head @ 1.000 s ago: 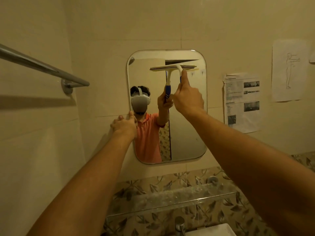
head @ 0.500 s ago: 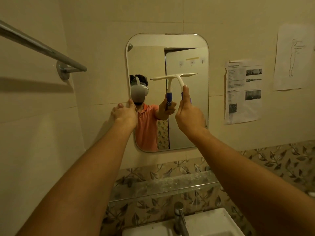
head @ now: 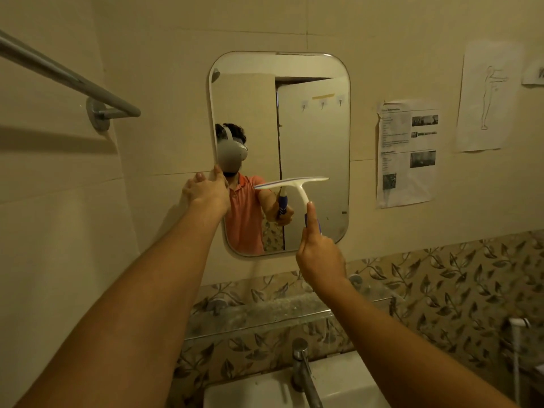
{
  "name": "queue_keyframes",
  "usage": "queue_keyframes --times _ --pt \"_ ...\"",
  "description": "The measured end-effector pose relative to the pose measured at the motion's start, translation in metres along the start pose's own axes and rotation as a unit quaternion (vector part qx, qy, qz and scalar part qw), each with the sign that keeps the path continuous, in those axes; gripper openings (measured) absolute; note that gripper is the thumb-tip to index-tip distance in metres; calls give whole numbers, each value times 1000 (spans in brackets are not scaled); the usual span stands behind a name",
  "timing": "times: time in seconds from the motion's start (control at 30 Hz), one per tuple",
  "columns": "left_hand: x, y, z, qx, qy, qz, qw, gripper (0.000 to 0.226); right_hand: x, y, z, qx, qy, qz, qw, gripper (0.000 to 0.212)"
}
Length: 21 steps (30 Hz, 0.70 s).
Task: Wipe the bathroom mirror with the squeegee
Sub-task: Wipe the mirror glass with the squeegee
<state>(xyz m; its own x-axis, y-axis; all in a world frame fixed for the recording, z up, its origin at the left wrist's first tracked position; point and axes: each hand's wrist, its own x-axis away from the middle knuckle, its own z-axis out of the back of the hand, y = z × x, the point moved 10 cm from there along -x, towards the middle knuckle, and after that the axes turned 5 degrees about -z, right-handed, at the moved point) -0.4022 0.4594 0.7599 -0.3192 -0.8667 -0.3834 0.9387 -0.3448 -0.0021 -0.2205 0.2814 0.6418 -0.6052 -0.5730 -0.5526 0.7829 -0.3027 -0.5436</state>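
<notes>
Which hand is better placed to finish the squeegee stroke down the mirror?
Right. The right hand grips the squeegee handle, blade at the mirror. The left hand holds the mirror's left edge.

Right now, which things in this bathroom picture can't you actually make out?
- Printed sheet on the wall: text too small to read.
- Squeegee handle: mostly hidden inside the right hand.
- Sink: cut off by the bottom edge.
- Towel rail: runs off the left edge.
- Mirror left edge: partly covered by the left hand.
</notes>
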Motion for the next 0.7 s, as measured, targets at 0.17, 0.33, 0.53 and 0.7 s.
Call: queue_keyframes --times 0.17,0.33,0.53,0.7 --pt "1 0 -2 0 -2 -4 1000 98 23 20 -19 -19 -21 -7 1000 77" --pt "1 -1 -2 1 -5 -5 1000 98 38 34 -29 -7 -31 -18 999 76" --pt "3 1 -1 3 -6 -3 1000 97 53 46 -36 -7 -49 -37 998 71" --pt "5 2 2 11 -9 0 1000 100 66 58 -49 -21 -68 -47 996 69"
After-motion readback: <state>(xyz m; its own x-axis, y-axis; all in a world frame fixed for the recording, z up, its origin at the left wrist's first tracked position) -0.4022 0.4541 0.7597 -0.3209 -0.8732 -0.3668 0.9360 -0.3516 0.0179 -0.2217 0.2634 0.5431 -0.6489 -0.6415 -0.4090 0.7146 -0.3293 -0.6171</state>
